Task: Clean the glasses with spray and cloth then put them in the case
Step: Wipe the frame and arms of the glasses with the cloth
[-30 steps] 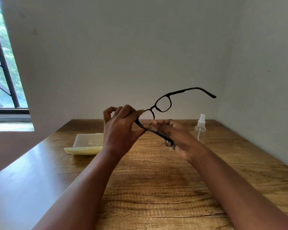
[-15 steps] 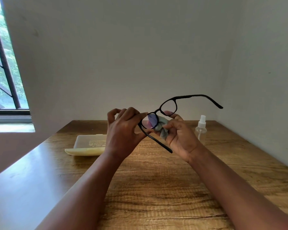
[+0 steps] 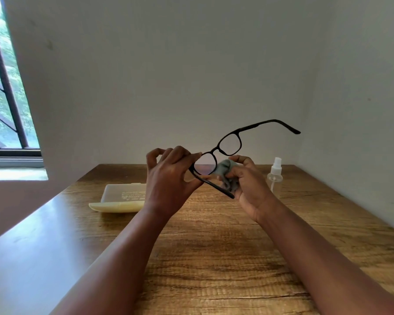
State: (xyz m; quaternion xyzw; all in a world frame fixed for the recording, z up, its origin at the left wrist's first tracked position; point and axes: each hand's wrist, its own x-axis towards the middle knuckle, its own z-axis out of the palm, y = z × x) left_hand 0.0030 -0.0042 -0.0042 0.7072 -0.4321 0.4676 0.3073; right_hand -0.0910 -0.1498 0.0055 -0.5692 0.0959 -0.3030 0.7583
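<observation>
Left hand pinches our glasses at the near lens; right hand holds cloth just right of it. Case lies on table, nearer left hand.

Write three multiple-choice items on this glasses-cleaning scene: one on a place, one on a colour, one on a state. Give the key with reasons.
1. Where does the spray bottle stand?
A. On the table, to the right of the right hand
B. Inside the case
C. On the window sill

2. What colour is the frame of the glasses?
A. White
B. Black
C. Red

3. What state is the case in?
A. Shut, held in the left hand
B. Open, lying on the table
C. Shut, with the glasses inside

Key: 1 A, the bottle stands upright on the wooden table beyond the right hand. 2 B, the rims and arms are black. 3 B, its lid lies folded back and the left hand grips the glasses, while the right hand holds the cloth.
</observation>
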